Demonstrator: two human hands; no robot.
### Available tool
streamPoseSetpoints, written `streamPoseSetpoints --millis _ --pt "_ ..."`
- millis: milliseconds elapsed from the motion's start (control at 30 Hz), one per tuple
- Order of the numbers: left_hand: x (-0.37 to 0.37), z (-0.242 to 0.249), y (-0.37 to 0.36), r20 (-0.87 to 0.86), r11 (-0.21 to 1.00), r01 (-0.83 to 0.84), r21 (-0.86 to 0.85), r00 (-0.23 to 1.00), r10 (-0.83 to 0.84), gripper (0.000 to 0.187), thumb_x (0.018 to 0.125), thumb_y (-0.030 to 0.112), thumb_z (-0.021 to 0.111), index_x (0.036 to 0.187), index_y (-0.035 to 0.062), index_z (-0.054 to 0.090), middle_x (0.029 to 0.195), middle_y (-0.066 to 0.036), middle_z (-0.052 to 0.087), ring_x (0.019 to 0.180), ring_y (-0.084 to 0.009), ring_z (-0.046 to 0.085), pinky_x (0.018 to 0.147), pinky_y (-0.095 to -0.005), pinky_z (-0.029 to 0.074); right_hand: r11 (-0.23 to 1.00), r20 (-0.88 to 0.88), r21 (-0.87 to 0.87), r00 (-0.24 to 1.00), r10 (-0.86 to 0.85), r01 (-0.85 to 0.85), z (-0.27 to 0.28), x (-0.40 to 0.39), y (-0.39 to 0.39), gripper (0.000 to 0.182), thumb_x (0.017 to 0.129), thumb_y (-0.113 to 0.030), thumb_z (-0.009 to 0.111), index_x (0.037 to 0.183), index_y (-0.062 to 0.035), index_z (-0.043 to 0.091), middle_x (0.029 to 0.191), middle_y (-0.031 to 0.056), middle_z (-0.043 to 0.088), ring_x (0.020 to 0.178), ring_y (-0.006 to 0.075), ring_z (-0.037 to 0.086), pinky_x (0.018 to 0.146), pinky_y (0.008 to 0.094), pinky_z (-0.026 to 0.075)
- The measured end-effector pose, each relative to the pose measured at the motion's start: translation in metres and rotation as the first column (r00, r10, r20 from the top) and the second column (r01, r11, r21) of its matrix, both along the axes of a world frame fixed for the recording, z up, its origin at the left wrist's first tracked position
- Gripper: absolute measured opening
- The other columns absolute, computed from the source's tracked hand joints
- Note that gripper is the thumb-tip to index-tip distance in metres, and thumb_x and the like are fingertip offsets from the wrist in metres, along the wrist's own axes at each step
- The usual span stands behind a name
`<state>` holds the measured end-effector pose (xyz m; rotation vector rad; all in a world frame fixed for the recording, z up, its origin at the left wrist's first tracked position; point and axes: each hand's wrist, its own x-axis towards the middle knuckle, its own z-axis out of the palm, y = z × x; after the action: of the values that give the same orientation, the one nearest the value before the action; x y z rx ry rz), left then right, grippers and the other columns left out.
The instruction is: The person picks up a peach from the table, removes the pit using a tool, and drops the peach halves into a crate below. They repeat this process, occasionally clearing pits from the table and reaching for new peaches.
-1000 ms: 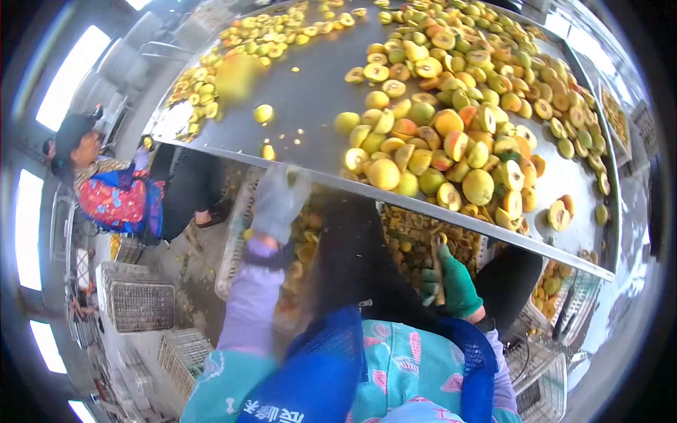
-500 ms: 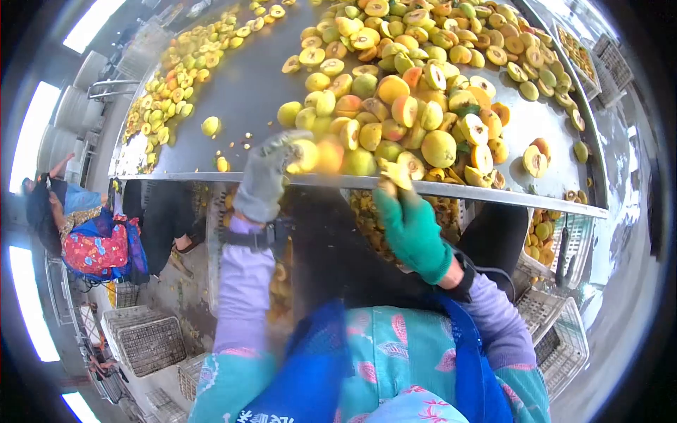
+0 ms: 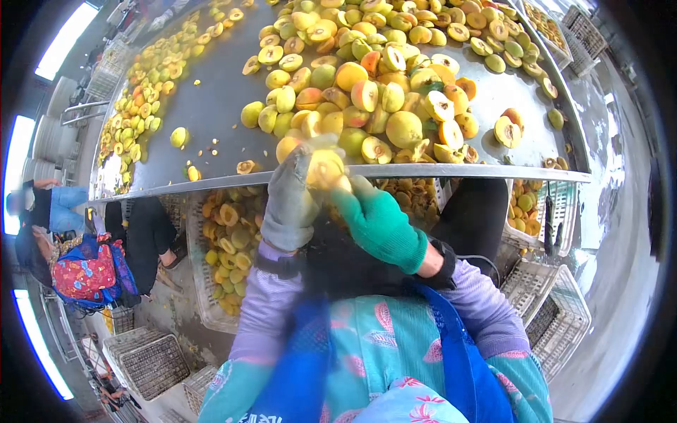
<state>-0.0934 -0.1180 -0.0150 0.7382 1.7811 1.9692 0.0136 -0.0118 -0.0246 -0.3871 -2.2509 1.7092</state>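
Note:
My left hand (image 3: 290, 201), in a grey glove, grips a yellow peach-like fruit half (image 3: 326, 169) by the table's front edge. Motion blurs that half. My right hand (image 3: 384, 225), in a green glove, has its fingers closed against the half's lower right side. What those fingers pinch is blurred and hidden. Just beyond both hands lies a heap of halved and whole fruit (image 3: 405, 129), yellow, green and orange, some halves with brown centres. It rests on the metal table (image 3: 218, 113).
Below the table stand crates of fruit (image 3: 229, 247) on the left and right. Stacked crates (image 3: 550, 310) are at right, and another crate (image 3: 151, 359) at lower left. A second fruit row (image 3: 144, 106) runs along the table's left side. Another person (image 3: 88, 261) sits at left.
My hands have come together over the table's front edge; they were apart before. The fruit piece in my right fingers is no longer distinct. The view has shifted, so the table appears farther left.

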Motion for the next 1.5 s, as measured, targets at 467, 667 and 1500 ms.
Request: streamPoseSetpoints --millis 467,667,1500 --pt "0.008 -0.006 0.007 -0.195 0.984 -0.143 -0.103 0.973 0.12 0.04 0.103 0.031 0.043 0.1 -0.0005 0.067 0.086 -0.008 0.068 0.078 -0.0144 0.063 0.072 -0.0286 0.051 0.999 -0.166 -0.033 0.986 -0.014 0.009 -0.023 0.003 -0.025 0.032 0.101 -0.03 0.049 0.097 0.0013 0.055 0.078 0.0265 0.061 0.071 0.0444 0.06 0.061 0.0479 0.046" --pt "-0.003 -0.006 0.008 -0.085 0.987 0.004 -0.161 0.996 -0.018 0.039 0.102 0.032 0.048 0.096 -0.0026 0.066 0.086 -0.011 0.069 0.074 -0.0171 0.065 0.068 -0.0306 0.053 0.948 -0.067 -0.317 0.996 -0.061 0.037 -0.021 0.005 -0.041 0.033 0.102 -0.03 0.046 0.101 0.0016 0.056 0.076 0.0205 0.06 0.069 0.0311 0.059 0.063 0.0417 0.046" --pt "-0.029 -0.009 0.014 -0.196 0.895 0.223 -0.388 0.928 -0.316 0.041 0.104 0.03 0.04 0.101 0.0003 0.068 0.082 -0.009 0.068 0.07 -0.0142 0.063 0.069 -0.0283 0.052 0.564 0.144 -0.825 0.955 0.261 -0.03 -0.005 0.0 -0.013 0.039 0.101 -0.037 0.044 0.097 -0.0006 0.057 0.068 0.0154 0.056 0.063 0.0255 0.055 0.056 0.0375 0.046"
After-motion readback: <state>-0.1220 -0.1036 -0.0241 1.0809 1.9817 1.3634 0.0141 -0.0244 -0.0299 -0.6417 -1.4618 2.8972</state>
